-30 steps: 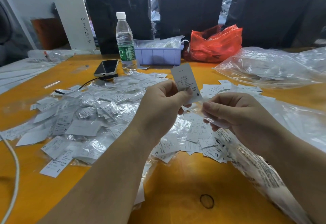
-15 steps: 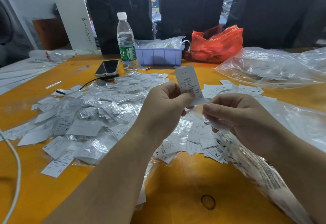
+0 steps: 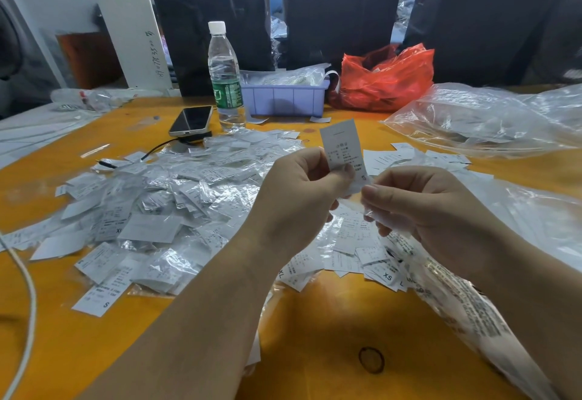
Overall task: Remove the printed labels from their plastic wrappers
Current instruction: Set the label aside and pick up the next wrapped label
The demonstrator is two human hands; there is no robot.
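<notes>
label (image 3: 341, 147) above left hand (image 3: 302, 191)

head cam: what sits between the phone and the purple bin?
The water bottle stands upright between the phone and the purple bin, beside the phone's right edge. Head view shows it.

Soft, even light from above falls on the orange tabletop (image 3: 315, 321), which shows bright and well exposed. The background behind it stays dark, nearly black. Shadows are faint and blurred under the forearms and around the heap of wrapped labels (image 3: 163, 210). White glints of glare sit on the clear plastic bags (image 3: 491, 119) at right and on the crinkled wrappers. The centre is sharp enough to read size letters; the small print is soft. Wide-angle bending curves lines near the edges, as with the white cable (image 3: 30, 305) at left.
</notes>
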